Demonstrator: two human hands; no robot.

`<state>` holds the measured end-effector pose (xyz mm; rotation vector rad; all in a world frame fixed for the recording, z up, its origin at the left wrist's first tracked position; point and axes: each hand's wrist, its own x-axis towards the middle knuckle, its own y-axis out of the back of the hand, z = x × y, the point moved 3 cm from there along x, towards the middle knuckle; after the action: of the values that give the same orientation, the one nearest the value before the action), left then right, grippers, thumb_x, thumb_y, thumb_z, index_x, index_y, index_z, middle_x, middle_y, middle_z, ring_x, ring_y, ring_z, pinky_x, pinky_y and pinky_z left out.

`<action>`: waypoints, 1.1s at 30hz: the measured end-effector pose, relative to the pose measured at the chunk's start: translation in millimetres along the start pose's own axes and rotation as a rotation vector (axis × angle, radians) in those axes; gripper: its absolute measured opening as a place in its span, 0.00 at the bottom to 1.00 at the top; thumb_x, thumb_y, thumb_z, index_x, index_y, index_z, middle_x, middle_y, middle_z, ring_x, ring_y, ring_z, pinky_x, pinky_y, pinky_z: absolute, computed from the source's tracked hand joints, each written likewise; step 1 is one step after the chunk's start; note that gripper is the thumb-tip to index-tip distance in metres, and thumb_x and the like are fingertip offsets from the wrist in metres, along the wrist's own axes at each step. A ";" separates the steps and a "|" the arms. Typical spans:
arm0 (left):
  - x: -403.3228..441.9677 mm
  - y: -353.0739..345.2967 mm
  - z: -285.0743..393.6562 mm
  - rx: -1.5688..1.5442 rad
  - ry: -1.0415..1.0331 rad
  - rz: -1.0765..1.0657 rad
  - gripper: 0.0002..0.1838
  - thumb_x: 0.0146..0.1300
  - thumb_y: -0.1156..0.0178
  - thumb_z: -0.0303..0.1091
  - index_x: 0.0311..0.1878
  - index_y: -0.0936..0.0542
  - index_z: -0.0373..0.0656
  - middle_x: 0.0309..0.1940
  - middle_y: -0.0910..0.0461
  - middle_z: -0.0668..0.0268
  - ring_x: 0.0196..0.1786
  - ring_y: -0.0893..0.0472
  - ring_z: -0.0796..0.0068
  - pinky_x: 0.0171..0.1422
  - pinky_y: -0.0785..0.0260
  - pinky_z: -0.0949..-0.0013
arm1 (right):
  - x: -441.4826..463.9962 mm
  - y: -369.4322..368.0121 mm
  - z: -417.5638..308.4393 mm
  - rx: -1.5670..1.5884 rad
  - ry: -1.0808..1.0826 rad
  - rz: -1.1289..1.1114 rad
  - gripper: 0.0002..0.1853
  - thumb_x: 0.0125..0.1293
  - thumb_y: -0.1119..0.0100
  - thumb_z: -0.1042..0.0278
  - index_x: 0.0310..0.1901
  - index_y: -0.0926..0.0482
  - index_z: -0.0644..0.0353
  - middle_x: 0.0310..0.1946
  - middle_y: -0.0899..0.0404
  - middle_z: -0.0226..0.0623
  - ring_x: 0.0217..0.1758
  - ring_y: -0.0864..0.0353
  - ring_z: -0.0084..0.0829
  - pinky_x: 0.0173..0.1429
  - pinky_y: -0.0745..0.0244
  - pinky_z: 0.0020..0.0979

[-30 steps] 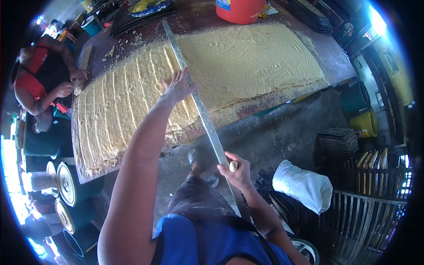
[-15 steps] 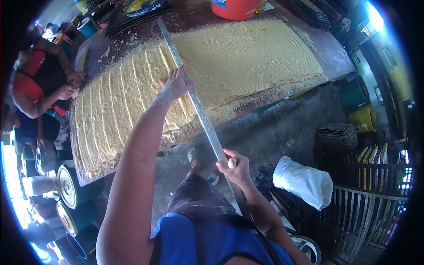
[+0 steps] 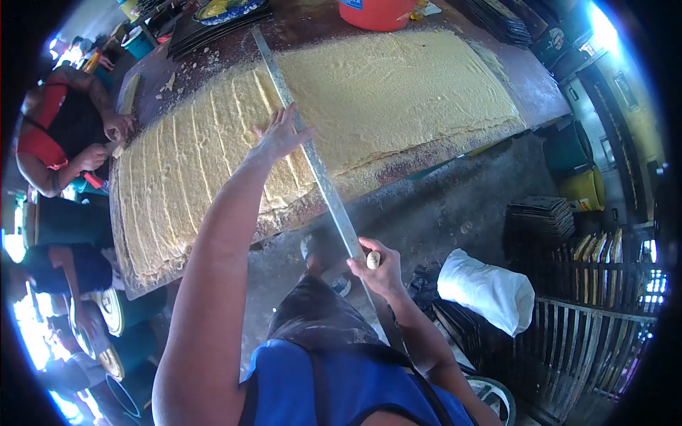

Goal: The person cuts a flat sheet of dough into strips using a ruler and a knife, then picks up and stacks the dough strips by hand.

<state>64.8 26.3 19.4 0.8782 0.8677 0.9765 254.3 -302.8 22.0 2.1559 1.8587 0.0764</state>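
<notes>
A long metal straightedge (image 3: 328,190) lies slantwise across a thick, pale yellow dough slab (image 3: 398,92) and extends past the table's near edge toward my body. My left hand (image 3: 283,133) rests on the straightedge with its fingers spread, some of them on the slab. Straight parallel lines mark the slab left of the bar; the surface to its right is unscored. At the near part of the straightedge, my right hand (image 3: 382,270) is closed around a tool with a pale round handle end (image 3: 374,260), thumb against the bar. The tool's working end is hidden.
A co-worker's hands (image 3: 106,142) are at the table's left edge. Another person's arm (image 3: 67,273) is near round-lidded drums lower left. A red bucket (image 3: 376,14) stands at the back. A white sack (image 3: 486,291) and slatted rack (image 3: 590,341) are on my right.
My hands and the straightedge stay almost in place. At left, the co-worker's torso and hands shift slightly, and the person by the drums has moved, with an arm now reaching down toward the lids.
</notes>
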 end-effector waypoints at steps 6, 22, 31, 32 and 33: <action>-0.9 3.5 2.2 -0.010 0.001 -0.021 0.54 0.63 0.48 0.74 0.82 0.57 0.54 0.83 0.58 0.57 0.85 0.60 0.60 0.81 0.75 0.27 | 0.5 -3.6 15.7 0.072 0.012 0.000 0.27 0.56 0.24 0.71 0.56 0.21 0.72 0.39 0.13 0.41 0.39 0.14 0.23 0.44 0.19 0.26; 6.2 35.6 -3.8 -0.204 -0.040 -0.250 0.65 0.47 0.23 0.62 0.82 0.54 0.57 0.81 0.52 0.50 0.83 0.52 0.50 0.85 0.63 0.42 | 11.8 102.5 -126.2 -0.162 0.794 0.495 0.16 0.58 0.29 0.77 0.42 0.28 0.56 0.45 0.23 0.44 0.43 0.22 0.34 0.46 0.24 0.33; 6.4 41.6 4.7 0.067 -0.011 -0.224 0.66 0.44 0.22 0.63 0.82 0.53 0.60 0.83 0.66 0.53 0.84 0.69 0.54 0.84 0.70 0.36 | 19.1 111.3 -184.2 0.133 1.045 0.366 0.23 0.70 0.37 0.46 0.47 0.37 0.54 0.36 0.25 0.41 0.38 0.23 0.34 0.47 0.21 0.46; 5.1 43.9 5.4 0.111 -0.013 -0.218 0.66 0.44 0.22 0.64 0.82 0.52 0.59 0.83 0.69 0.54 0.84 0.70 0.54 0.83 0.71 0.33 | 27.4 108.8 -171.7 0.145 0.999 0.326 0.24 0.70 0.37 0.46 0.48 0.37 0.55 0.37 0.25 0.42 0.38 0.23 0.34 0.47 0.21 0.46; 5.2 45.2 4.2 0.111 -0.008 -0.214 0.66 0.44 0.22 0.64 0.82 0.52 0.59 0.83 0.69 0.54 0.84 0.70 0.54 0.83 0.71 0.33 | 34.1 105.8 -163.5 0.156 0.951 0.285 0.24 0.71 0.38 0.47 0.50 0.36 0.56 0.38 0.24 0.43 0.38 0.23 0.34 0.47 0.21 0.46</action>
<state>56.1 43.9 60.7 0.8627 0.9946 0.7442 324.0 -252.4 200.0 2.7445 1.9659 1.2409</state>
